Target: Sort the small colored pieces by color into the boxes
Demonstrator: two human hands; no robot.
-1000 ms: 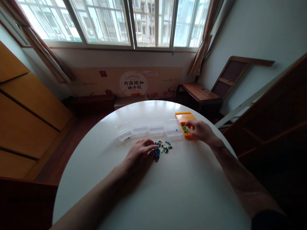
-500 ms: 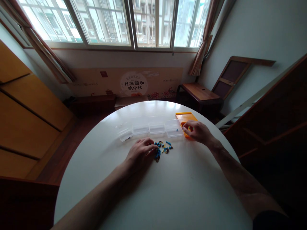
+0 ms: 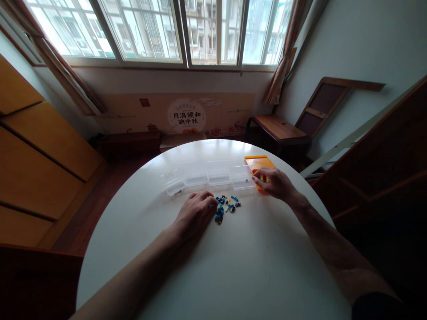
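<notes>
A pile of small building-block pieces [image 3: 219, 212], mostly blue with some yellow and dark brown ones, lies on the white table. My left hand [image 3: 195, 211] rests at the pile's left edge, fingers curled and close together; whatever is under the fingertips is hidden. Over a small orange box [image 3: 259, 189] is my right hand [image 3: 275, 181], its thumb and fingers bent towards each other in a pinch. Red, green and yellow bits show through the gap below its fingers. Beside that hand, a clear plastic box [image 3: 240, 183] contains a tiny blue piece [image 3: 246, 180].
More clear boxes stand in a row to the left: one [image 3: 218, 178], another [image 3: 196, 179] and a tilted one [image 3: 175, 188]. An orange lid [image 3: 258, 162] lies behind the orange box. The round white table [image 3: 213, 275] has a wooden chair [image 3: 282, 129] beyond its far right edge.
My left hand has drawn back slightly left, uncovering a bit more of the pile. My right hand has shifted very little over the orange box.
</notes>
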